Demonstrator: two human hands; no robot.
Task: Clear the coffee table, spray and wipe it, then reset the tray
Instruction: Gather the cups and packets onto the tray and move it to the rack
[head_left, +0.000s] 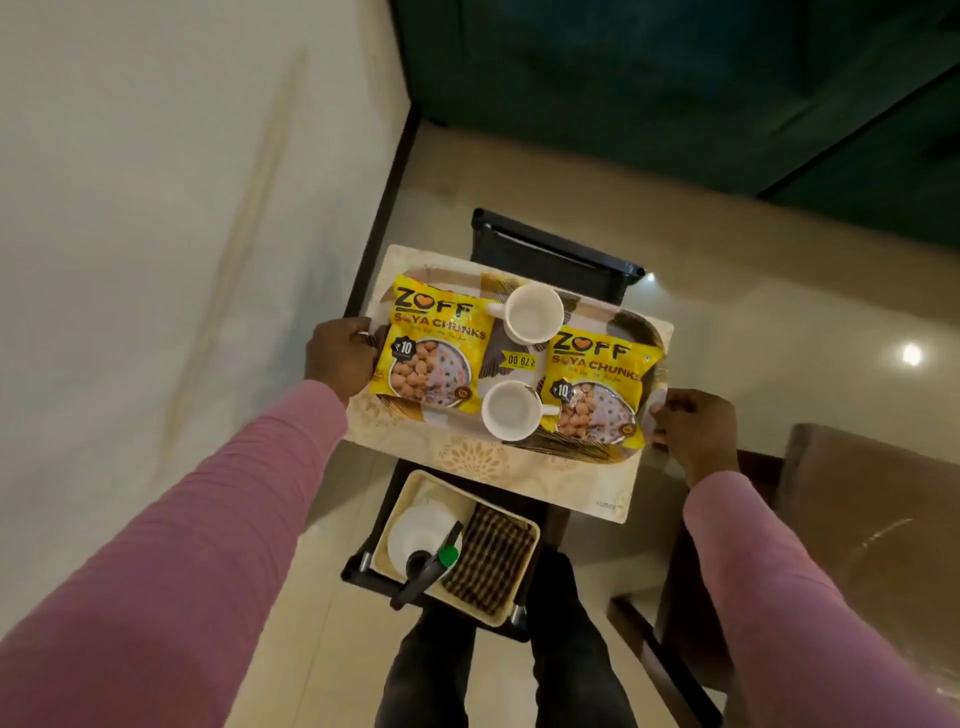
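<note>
A patterned brown-and-gold tray (602, 452) is over the small coffee table (467, 457), which has a cream floral top. The tray carries two yellow soya chunk packets (431, 353) (597, 389) and two empty white cups (535, 314) (511, 410). My left hand (340, 358) grips the tray's left end. At the right end, my right hand (696, 431) grips the tray. I cannot tell whether the tray rests on the table or is lifted.
A cream bin (514, 608) on a low black stool (363, 569) in front of the table holds a white spray bottle (423, 535) and a checked brown cloth (493, 556). A black stool (556, 254) stands behind the table, a brown chair (857, 519) to the right, a wall to the left.
</note>
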